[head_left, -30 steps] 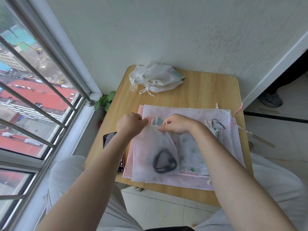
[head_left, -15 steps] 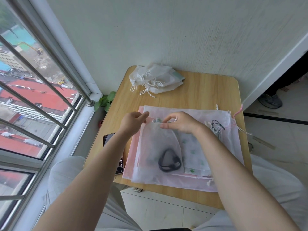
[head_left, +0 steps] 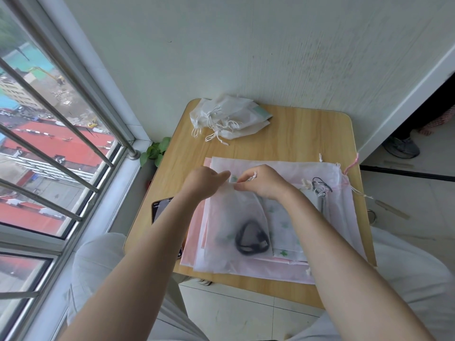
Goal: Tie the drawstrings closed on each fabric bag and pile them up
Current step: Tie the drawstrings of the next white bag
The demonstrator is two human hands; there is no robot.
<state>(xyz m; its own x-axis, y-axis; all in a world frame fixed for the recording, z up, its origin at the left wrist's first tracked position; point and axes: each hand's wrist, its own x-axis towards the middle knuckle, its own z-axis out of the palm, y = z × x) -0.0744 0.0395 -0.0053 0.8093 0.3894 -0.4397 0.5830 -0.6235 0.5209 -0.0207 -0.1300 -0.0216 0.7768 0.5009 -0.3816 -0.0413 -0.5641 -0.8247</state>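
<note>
A small white see-through fabric bag (head_left: pixel 229 217) with a coiled black cable (head_left: pixel 251 238) inside lies on top of a flat stack of larger pink and white bags (head_left: pixel 344 217) on the wooden table (head_left: pixel 295 134). My left hand (head_left: pixel 204 180) and my right hand (head_left: pixel 261 180) meet at the small bag's top edge. Both pinch its white drawstring, and a knotted cord end sticks out above my right fingers. A pile of tied white bags (head_left: pixel 229 116) rests at the table's far left corner.
A black phone (head_left: pixel 160 207) lies at the table's left edge, partly under my left forearm. A barred window runs along the left and a wall stands behind the table. A green plant (head_left: pixel 155 151) sits by the sill. A shoe (head_left: pixel 401 146) is on the floor at right.
My hands have shifted slightly away from me along the bag's top. My left fist opened briefly, then closed into a pinch on the drawstring beside my right fingers.
</note>
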